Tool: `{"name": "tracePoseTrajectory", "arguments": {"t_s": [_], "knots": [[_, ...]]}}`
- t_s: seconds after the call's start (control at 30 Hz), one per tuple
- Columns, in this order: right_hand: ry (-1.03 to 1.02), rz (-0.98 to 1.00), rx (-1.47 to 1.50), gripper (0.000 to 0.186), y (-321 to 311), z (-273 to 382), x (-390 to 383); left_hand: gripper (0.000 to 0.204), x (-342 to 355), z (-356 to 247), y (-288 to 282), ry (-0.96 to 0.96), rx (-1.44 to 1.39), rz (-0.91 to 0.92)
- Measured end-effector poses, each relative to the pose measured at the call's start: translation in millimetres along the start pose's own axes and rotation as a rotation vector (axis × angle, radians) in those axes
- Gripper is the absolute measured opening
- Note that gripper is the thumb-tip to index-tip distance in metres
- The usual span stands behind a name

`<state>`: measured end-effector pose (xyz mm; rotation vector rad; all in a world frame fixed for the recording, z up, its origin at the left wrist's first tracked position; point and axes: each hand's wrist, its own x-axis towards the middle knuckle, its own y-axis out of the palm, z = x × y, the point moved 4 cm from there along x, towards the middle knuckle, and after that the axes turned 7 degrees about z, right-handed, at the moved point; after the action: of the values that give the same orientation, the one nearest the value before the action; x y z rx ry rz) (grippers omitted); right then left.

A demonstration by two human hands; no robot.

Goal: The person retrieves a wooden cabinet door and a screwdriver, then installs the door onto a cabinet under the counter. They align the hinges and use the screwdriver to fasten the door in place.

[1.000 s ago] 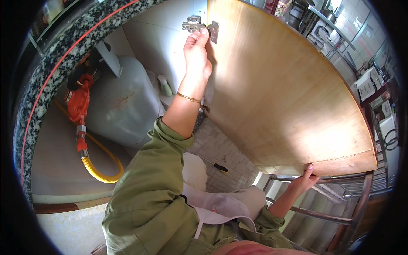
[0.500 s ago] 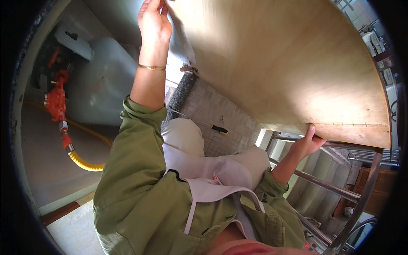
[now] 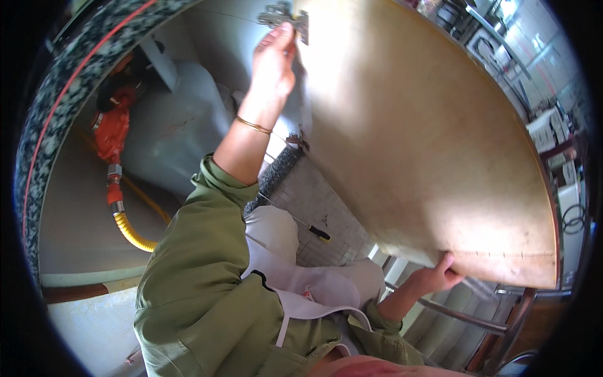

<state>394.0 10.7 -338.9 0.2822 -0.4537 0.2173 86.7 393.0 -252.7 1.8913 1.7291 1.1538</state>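
My left hand (image 3: pixel 270 66) is closed on a metal cabinet hinge (image 3: pixel 274 14) at the upper left edge of a pale wooden door (image 3: pixel 414 132), with fingertips on the hinge. My right hand (image 3: pixel 438 274) grips the lower edge of that door, thumb on its face. Left of my left arm, inside the cabinet, stands a grey gas cylinder (image 3: pixel 169 132), and a red regulator (image 3: pixel 112 135) with a yellow corrugated hose (image 3: pixel 129 231).
A speckled stone edge (image 3: pixel 47 110) curves along the left. A screwdriver (image 3: pixel 319 232) lies on the tiled floor (image 3: pixel 336 248) beyond my knees. A metal railing (image 3: pixel 465 318) stands at lower right, and assorted kitchen items (image 3: pixel 543 132) show past the door.
The view shifted and back since the earlier frames. Compared with half a second ago, the hinge shows again and the door's lower edge with my right hand appears lower in view.
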Motion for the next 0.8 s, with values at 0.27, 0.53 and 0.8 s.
{"name": "tracePoseTrajectory", "arguments": {"t_s": [0.27,0.53,0.8], "knots": [[0.077,-0.034,-0.046,0.045,-6,4,-9,0.010,-9,6,25,-0.042,-0.005,-0.004],[0.097,-0.068,-0.032,0.045,-18,-5,1,0.011,-8,19,55,0.001,-0.091,0.024],[0.114,-0.006,-0.071,0.048,-16,-9,-7,0.011,-3,20,38,0.082,-0.059,-0.060]]}}
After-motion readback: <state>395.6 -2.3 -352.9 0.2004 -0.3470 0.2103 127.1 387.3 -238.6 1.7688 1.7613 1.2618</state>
